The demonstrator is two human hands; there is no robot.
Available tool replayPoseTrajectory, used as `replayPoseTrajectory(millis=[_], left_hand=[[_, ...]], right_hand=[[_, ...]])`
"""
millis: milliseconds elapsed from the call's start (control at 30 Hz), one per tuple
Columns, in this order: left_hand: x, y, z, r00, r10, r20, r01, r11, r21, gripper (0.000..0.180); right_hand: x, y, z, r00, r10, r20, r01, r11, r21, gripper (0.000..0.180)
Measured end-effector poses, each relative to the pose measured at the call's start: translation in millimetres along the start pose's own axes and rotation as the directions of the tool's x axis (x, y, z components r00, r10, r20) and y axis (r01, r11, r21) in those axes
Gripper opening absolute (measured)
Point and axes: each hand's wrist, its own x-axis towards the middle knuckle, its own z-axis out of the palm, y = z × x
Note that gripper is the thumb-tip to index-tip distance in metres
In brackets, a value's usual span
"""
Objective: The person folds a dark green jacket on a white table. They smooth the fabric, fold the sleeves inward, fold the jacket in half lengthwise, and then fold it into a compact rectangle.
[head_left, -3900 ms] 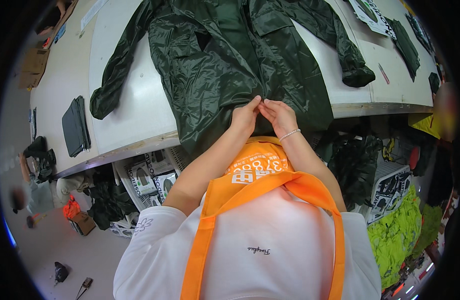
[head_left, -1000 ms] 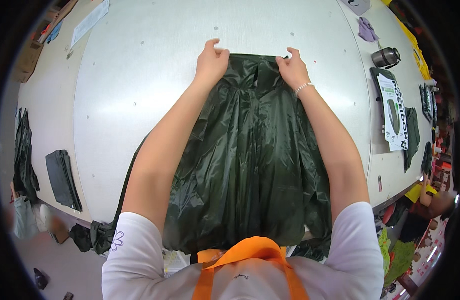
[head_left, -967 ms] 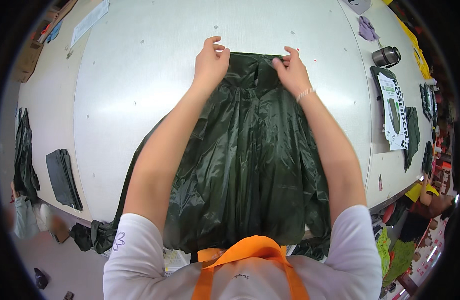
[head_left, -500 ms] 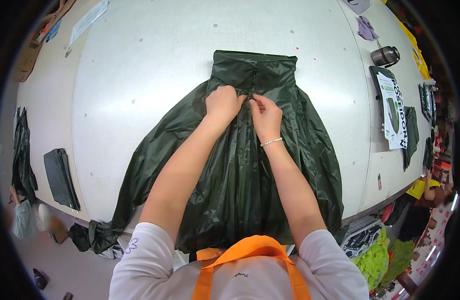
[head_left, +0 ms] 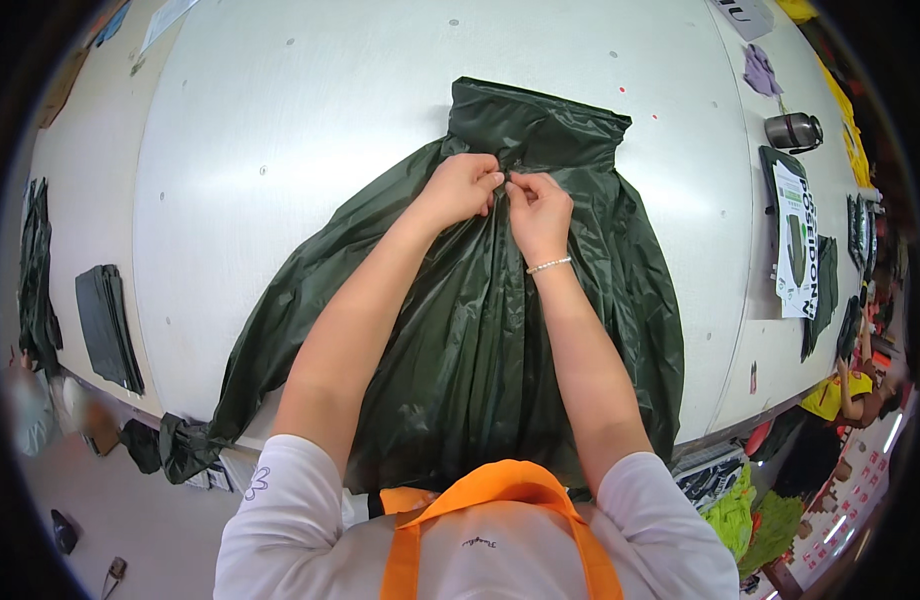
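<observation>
A dark green, shiny raincoat lies on the table with its collar end away from me and its lower part hanging toward my body. My left hand pinches the fabric at the front opening just below the collar. Close beside it, my right hand pinches the other side of the same opening, fingertips nearly touching the left ones. Whatever small fastener may be between the fingers is hidden. One sleeve spreads to the left and drapes over the near table edge.
On the left of the white table is a folded dark green stack. At the right lie a printed sheet on dark packs, a dark metal flask and a purple cloth. Bright green garments lie below the right edge.
The collar has shifted away and to the right, tilting slightly and lying flatter. Both hands have moved a little farther up at the opening, still pinching the fabric.
</observation>
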Motion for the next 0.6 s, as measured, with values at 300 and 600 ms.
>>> replayPoseTrajectory(millis=[300,600], left_hand=[[4,-11,19,0.919,0.309,-0.246,-0.104,0.789,0.605,0.024],[-153,6,71,0.961,0.001,-0.277,0.195,0.707,0.680,0.040]], right_hand=[[-13,-11,-18,0.976,-0.061,0.211,0.109,0.968,-0.225,0.032],[-161,-48,-69,0.916,0.361,0.174,-0.368,0.930,0.012,0.019]])
